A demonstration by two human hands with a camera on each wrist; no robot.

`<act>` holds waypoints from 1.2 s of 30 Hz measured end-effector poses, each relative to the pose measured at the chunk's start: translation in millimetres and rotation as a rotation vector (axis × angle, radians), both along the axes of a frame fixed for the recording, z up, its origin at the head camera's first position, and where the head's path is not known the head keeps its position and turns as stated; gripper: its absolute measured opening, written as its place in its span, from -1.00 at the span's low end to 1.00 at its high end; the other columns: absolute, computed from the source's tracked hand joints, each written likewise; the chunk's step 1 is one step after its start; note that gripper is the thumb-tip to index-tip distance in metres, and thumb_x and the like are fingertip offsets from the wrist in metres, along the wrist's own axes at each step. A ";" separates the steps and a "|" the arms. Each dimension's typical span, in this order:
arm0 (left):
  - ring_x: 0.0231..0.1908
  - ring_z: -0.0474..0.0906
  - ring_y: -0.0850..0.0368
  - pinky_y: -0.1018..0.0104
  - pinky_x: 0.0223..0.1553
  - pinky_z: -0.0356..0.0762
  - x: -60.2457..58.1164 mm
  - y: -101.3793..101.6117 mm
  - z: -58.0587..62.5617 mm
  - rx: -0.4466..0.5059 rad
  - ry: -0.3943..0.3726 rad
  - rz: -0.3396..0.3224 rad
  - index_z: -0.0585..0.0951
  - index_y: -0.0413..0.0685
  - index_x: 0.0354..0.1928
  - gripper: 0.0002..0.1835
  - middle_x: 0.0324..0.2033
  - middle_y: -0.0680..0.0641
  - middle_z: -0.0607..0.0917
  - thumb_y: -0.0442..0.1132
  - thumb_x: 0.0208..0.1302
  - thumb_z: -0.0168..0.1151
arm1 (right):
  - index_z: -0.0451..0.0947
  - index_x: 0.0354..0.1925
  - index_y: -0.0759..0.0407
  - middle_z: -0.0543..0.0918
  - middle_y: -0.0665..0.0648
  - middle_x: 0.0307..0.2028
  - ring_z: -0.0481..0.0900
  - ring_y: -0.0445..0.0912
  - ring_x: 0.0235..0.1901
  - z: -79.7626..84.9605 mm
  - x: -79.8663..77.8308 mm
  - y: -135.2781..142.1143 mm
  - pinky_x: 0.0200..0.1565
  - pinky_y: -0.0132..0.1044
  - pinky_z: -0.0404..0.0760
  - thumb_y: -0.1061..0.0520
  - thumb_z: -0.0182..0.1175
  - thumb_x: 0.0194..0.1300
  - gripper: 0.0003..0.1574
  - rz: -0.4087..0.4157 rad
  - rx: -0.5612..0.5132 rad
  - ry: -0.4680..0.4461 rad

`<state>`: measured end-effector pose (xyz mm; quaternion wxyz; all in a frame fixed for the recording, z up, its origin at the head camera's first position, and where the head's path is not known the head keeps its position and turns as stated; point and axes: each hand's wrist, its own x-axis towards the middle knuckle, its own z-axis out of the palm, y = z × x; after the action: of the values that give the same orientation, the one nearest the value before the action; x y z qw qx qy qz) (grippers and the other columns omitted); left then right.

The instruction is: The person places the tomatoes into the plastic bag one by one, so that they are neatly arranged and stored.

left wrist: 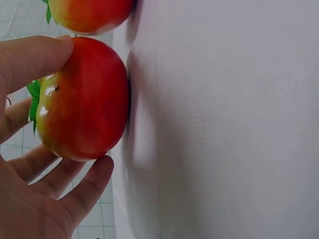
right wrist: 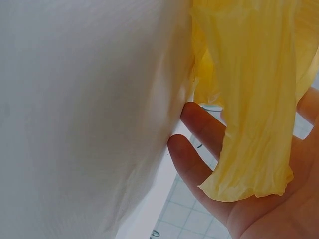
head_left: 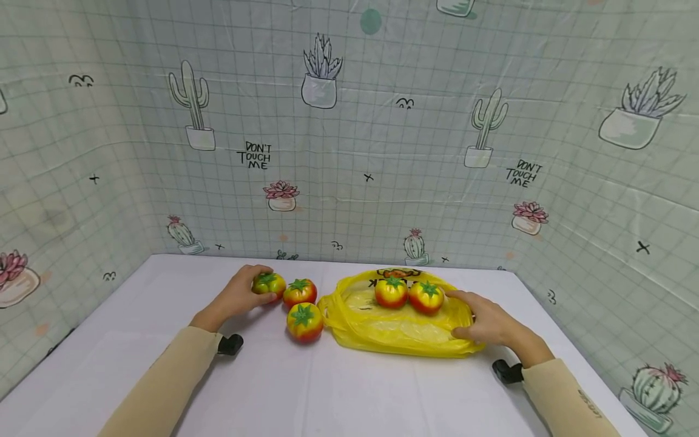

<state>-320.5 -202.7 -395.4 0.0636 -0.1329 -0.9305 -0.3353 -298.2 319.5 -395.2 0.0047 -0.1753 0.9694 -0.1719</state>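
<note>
My left hand (head_left: pixel 243 291) holds a yellow-and-red tomato (left wrist: pixel 87 99) with a green leafy top, at the left of the group. The left wrist view has the thumb on one side and the fingertips curved against the other, with the tomato's base at the tablecloth. Next to it lie a second tomato (head_left: pixel 300 294) and a third tomato (head_left: pixel 304 323). My right hand (head_left: pixel 486 318) is at the right end of a yellow plastic bag (head_left: pixel 382 337), fingers spread and loosely bent. A bag handle (right wrist: pixel 254 124) hangs across its palm. Two tomatoes (head_left: pixel 391 293) rest on the bag, one close to the right fingertips.
A white cloth (head_left: pixel 273 388) covers the table. Walls draped with cactus-print fabric (head_left: pixel 360 139) enclose it at the back and both sides. A black wrist camera mount (head_left: pixel 230 345) sits under the left wrist, and another mount (head_left: pixel 508 371) under the right.
</note>
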 end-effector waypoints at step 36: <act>0.05 0.37 -0.20 -0.16 0.14 0.35 20.5 3.9 3.3 -0.006 0.084 0.022 0.44 -0.21 0.20 -0.40 0.09 -0.29 0.39 -0.20 0.13 0.38 | 0.27 0.35 0.05 0.34 0.32 0.28 0.28 0.31 0.24 -0.3 0.9 0.9 0.14 0.35 0.24 -0.11 0.37 -0.01 -0.02 0.002 -0.010 0.001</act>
<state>-300.0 -198.8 -392.1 0.1059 -0.1368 -0.9295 -0.3258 -297.3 320.5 -395.5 0.0033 -0.1765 0.9683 -0.1769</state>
